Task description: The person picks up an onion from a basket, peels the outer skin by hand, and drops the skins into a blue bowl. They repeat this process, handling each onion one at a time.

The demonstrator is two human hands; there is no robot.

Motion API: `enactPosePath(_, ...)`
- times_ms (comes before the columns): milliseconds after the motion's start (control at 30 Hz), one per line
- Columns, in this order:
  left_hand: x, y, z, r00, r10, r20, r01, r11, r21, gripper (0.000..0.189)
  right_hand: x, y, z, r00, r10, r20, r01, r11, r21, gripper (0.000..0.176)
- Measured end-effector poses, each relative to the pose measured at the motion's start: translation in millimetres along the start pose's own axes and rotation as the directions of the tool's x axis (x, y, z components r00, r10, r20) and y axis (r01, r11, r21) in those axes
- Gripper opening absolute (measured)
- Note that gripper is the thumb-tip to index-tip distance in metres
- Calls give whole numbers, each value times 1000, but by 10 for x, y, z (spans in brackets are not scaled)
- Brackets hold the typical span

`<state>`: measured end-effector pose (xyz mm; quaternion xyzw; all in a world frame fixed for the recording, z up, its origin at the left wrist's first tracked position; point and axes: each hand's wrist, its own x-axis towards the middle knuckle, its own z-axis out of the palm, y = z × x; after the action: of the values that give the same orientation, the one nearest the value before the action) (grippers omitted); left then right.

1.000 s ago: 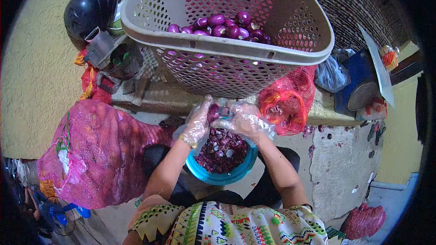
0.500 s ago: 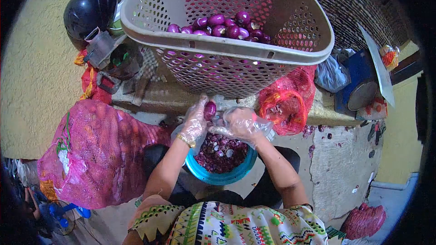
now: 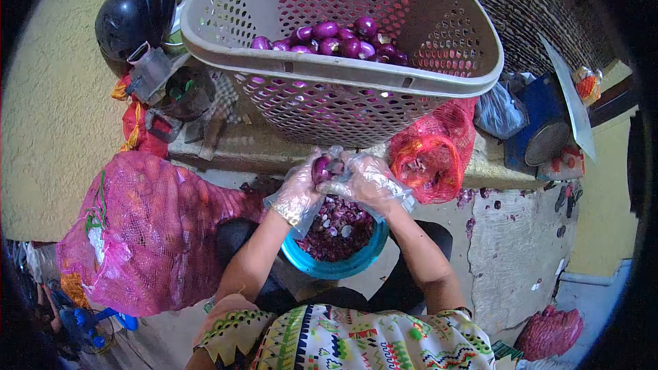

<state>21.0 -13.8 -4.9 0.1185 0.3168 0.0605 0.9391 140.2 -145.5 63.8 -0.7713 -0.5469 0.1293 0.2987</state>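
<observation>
My left hand [image 3: 301, 183], in a clear plastic glove, is closed around a red onion [image 3: 320, 170]. Close against it, my gloved right hand [image 3: 367, 177] is closed on what looks like a small knife [image 3: 334, 167], its short grey blade against the onion; the handle is hidden in the fist. Both hands are above a blue basin [image 3: 334, 269], which holds purple onion skins [image 3: 329, 238] and pale cut bits. Behind them stands a large grey perforated basket [image 3: 343, 72] with peeled red onions [image 3: 349, 46] heaped in it.
A full pink mesh sack [image 3: 157, 233] leans at my left. To the right of the basket is an open red mesh bag [image 3: 428, 171] on a concrete ledge [image 3: 233, 154]. A black helmet [image 3: 127, 24] and a blue tin [image 3: 538, 123] stand farther out. Another mesh sack [image 3: 548, 334] lies lower right.
My hands have come together. The onion, upright and apart from the right hand before, is now tilted against the blade, and my right hand has turned toward it.
</observation>
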Motion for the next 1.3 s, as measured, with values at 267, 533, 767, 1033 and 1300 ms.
enactPosePath(267, 55, -37, 13, 998, 55, -44, -61, 988, -144, 33, 36, -35, -2, 993, 58, 98, -55, 998, -36, 60)
enactPosePath(533, 58, -29, 2, 990, 86, -108, -98, 988, -117, 35, 12, 52, 116, 995, 13, 103, -10, 1000, -22, 53)
enactPosePath(767, 125, -21, -121, 998, 65, -20, -67, 993, -102, 34, -15, 153, 77, 969, -174, 177, 198, 971, -132, 56)
enactPosePath(1033, -114, 4, 190, 991, 126, -44, -125, 992, 25, 44, 12, 65, -18, 979, -91, 185, 117, 983, -139, 60)
enactPosePath(1300, 47, -39, 31, 996, 94, -2, -93, 987, -131, 42, 18, -3, 6, 999, 35, -35, -39, 992, -121, 64)
